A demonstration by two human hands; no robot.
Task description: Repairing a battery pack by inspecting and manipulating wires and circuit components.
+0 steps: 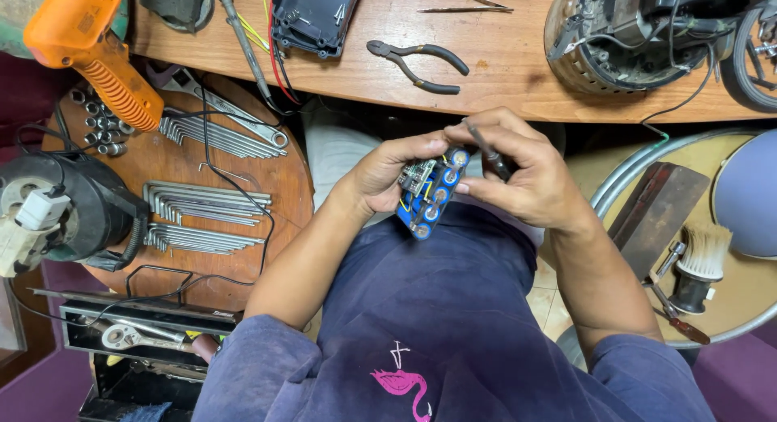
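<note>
Left hand: your left hand sits at centre frame, fingers wrapped round the blue battery pack from the left side, thumb up along its top edge.
Right hand: your right hand is just right of centre, pinching a thin dark-tipped tool between thumb and fingers; lower fingers touch the pack's right edge.
Battery pack: held between both hands above your lap, tilted, round cell ends facing up; small green circuit board on its upper left, thin yellow wires crossing it.
Tool tip: points toward the pack's upper end; contact cannot be told.
Surface: wooden surface runs across the top of the frame, above the hands.
On the surface: black-handled pliers top centre; dark plastic casing to their left; opened appliance with wiring upper right.
Left side: orange heat gun upper left; rows of hex keys on a round wooden stool top.
Right side: brush at the right edge.
</note>
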